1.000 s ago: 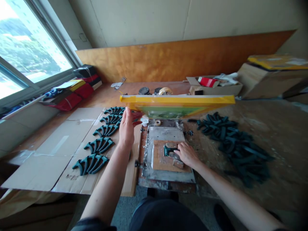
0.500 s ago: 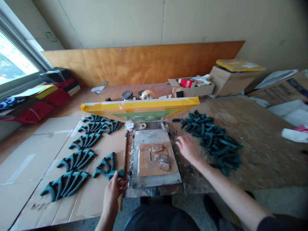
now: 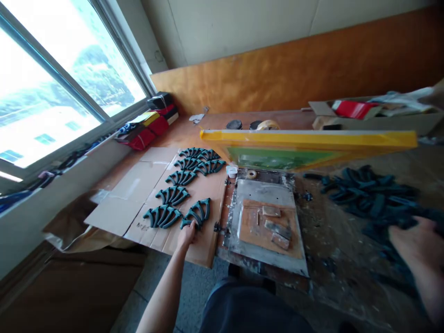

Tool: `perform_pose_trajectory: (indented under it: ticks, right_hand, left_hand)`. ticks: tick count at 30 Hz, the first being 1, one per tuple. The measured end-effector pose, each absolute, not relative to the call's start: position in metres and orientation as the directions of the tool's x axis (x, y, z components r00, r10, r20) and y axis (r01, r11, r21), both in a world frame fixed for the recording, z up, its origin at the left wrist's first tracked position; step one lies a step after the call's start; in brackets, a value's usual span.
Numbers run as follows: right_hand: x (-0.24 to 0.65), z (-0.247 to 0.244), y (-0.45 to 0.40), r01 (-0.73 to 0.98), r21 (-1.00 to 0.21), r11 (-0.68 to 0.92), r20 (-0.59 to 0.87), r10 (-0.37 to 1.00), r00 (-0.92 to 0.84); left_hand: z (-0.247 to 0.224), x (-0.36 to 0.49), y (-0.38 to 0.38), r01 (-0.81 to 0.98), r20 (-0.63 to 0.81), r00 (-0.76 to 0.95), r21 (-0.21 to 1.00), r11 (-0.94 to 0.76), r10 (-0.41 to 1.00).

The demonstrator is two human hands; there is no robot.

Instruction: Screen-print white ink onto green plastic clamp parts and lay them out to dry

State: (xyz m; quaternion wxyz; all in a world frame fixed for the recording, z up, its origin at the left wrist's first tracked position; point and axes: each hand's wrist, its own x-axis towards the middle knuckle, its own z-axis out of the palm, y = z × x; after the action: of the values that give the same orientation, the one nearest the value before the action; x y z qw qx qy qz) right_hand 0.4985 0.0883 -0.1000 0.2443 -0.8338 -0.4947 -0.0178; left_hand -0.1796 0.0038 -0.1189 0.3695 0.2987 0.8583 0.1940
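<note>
Pinching a dark-green curved handle [image 3: 184,224] at near left on cardboard [image 3: 209,241], left hand [image 3: 186,236] nearly closed, perhaps risking skewing its fan by bumping; reaching right hand [image 3: 418,240] into the right-side heap [image 3: 374,194], blurring beyond telling its grip, possibly risking snags from tangling.

We've got smooth matt cardboard [image 3: 126,186] at 9 o'clock, glossy wood panel [image 3: 256,81] at 12, shiny yellow tape [image 3: 298,138] at 2, plastic-looking green pieces [image 3: 376,194] at 3, dull, stained metal plate [image 3: 258,190] at 4.
</note>
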Motion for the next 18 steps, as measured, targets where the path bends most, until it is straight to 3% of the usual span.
perform_pose_trajectory:
  ticks: [2,5,7,9,12,15,18]
  right_hand:
    - [0.459,-0.082,0.079,0.833,-0.389,-0.394,0.272,0.814,0.512]
    - [0.371,-0.062,0.067,0.929,-0.364,0.068,0.299,0.953,0.047]
    - [0.31,-0.056,0.063,0.845,-0.371,0.385,0.276,0.915,-0.295]
    - [0.261,-0.055,0.061,0.754,-0.328,0.568,0.283,0.821,-0.496]
    - [0.221,-0.055,0.061,0.723,-0.183,0.667,0.263,0.742,-0.617]
    - [0.213,-0.055,0.058,0.742,-0.038,0.67,0.245,0.726,-0.643]
    - [0.23,-0.053,0.054,0.776,0.061,0.628,0.278,0.736,-0.618]
  left_hand:
    - [-0.104,-0.176,0.007,0.378,-0.511,-0.517,0.583,0.719,0.686]
    - [-0.061,-0.152,0.031,0.383,-0.41,-0.457,0.711,0.59,0.79]
    - [-0.016,-0.124,0.057,0.338,-0.269,-0.393,0.847,0.41,0.88]
    - [0.036,-0.093,0.085,0.101,0.004,-0.298,0.995,0.027,0.954]
    - [0.104,-0.058,0.115,-0.134,0.188,-0.237,0.965,-0.224,0.953]
    - [0.131,-0.05,0.117,-0.151,0.205,-0.235,0.958,-0.244,0.95]
    - [0.114,-0.063,0.088,-0.092,0.167,-0.243,0.977,-0.194,0.956]
